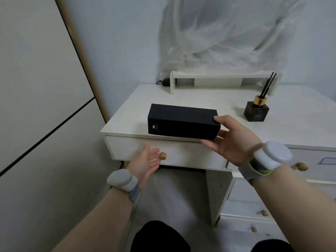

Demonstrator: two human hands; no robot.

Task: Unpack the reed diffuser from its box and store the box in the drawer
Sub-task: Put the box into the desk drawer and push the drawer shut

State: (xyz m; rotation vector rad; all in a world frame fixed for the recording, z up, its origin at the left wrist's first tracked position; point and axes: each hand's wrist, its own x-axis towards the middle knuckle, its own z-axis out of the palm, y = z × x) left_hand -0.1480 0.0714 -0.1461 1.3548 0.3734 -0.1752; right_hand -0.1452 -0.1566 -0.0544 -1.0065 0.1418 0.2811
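A long black box [181, 121] lies on its side at the front edge of the white desk [227, 99]. My right hand [231, 140] grips the box's right end, thumb on top and fingers beneath. The reed diffuser [256, 110], a dark square bottle with a gold collar and black reeds, stands on the desk to the right, out of the box. The white drawer [190, 157] under the desk top is closed. My left hand [147, 162] is open just left of the drawer's wooden knob [163, 156], fingers apart, not clearly touching it.
A low white shelf riser [223, 77] runs along the back of the desk, with a black plug [166, 82] at its left end. Plastic sheeting [227, 33] hangs on the wall behind. More drawers with wooden knobs [301, 166] sit at right. A wardrobe panel [36, 88] stands at left.
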